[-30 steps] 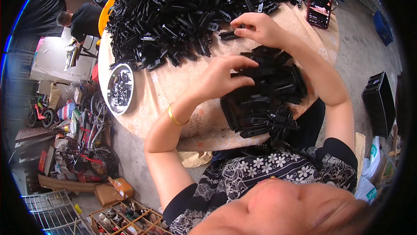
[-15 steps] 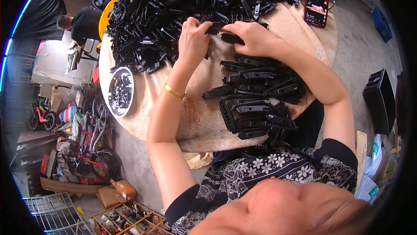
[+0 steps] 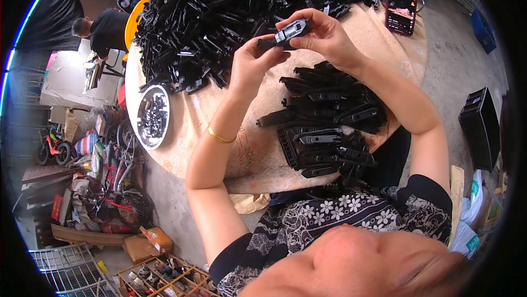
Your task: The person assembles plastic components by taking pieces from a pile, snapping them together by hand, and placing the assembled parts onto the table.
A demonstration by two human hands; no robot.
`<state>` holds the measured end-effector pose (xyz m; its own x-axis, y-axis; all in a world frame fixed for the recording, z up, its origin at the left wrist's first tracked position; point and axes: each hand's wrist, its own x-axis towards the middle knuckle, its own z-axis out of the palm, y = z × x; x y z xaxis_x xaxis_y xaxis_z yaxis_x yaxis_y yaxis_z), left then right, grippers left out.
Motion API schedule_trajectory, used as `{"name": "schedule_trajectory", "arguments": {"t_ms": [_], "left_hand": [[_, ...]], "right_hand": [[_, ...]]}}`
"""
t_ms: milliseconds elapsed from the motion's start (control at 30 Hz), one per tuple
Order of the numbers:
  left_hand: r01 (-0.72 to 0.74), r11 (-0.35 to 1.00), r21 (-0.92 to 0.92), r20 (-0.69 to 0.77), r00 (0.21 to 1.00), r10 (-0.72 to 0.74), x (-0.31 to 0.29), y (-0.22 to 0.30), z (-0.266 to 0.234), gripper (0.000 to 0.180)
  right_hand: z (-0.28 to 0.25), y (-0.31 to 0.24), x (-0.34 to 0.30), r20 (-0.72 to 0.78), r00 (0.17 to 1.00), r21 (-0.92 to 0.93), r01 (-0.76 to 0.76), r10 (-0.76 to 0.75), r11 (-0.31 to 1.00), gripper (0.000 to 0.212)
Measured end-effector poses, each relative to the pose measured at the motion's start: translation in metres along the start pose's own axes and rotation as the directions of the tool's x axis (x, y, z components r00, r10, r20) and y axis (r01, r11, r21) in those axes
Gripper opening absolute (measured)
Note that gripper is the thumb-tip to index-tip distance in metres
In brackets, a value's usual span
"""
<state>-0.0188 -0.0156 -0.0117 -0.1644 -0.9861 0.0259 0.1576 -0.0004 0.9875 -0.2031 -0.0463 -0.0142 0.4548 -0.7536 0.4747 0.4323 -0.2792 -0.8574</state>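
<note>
Head view:
- Hands: 2, both in use. Left hand [image 3: 254, 62] pinches the left end of 1 black plastic part [image 3: 291, 32] between thumb and fingers; right hand [image 3: 328, 38] grips the same part's right end, fingers curled round it.
- Held part: 1, up off the bench [image 3: 184, 128], at the near edge of the big pile, pale shine along its top face.
- Big pile [image 3: 214, 17]: 1 heap of similar black parts across the far side of the bench; too tangled to count.
- Smaller group [image 3: 329, 113]: 1, black parts in overlapping rows, nearer the body, below the right hand; well over five, exact count not readable.
- Dish: 1 oval dish [image 3: 167, 119] with light rim, left side of bench; small shiny pieces [image 3: 152, 115] inside, many, can't count.
- Phone [image 3: 401, 1]: 1, upright at far right of bench, screen lit, a person showing on it.
- Cloth [image 3: 392, 53]: 1, cream, over the bench.
- Bracelet [image 3: 221, 136]: 1, gold-coloured, left wrist.
- Co-worker [image 3: 108, 31]: 1, upper left, dark top, leaning forward; hands too small to read.
- Crates, right side, on floor: 1 black crate [image 3: 479, 129], 1 blue crate [image 3: 484, 32].
</note>
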Motion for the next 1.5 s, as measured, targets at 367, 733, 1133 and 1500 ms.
{"name": "schedule_trajectory", "arguments": {"t_ms": [367, 733, 1133, 1500], "left_hand": [[0.095, 0.963, -0.252, 0.041, 0.995, -0.087, -0.006, 0.011, 0.008, 0.03], [-0.23, 0.823, 0.519, 0.137, 0.973, 0.185, -0.009, 0.008, -0.001, 0.033], [-0.292, 0.791, 0.538, 0.131, 0.956, 0.264, -0.012, 0.006, 0.001, 0.03], [-0.319, 0.753, 0.575, 0.455, 0.89, 0.029, 0.01, 0.019, 0.007, 0.017]], "right_hand": [[0.003, 0.0, -0.007, -0.028, 0.999, -0.528, 0.004, -0.023, 0.849, 0.029], [-0.012, -0.002, -0.004, 0.135, 0.935, -0.629, -0.176, 0.329, 0.758, 0.046], [-0.019, -0.009, -0.003, 0.163, 0.946, -0.7, -0.088, 0.279, 0.709, 0.032], [-0.075, -0.004, 0.008, -0.039, 0.995, -0.959, -0.063, 0.091, 0.275, 0.024]]}}
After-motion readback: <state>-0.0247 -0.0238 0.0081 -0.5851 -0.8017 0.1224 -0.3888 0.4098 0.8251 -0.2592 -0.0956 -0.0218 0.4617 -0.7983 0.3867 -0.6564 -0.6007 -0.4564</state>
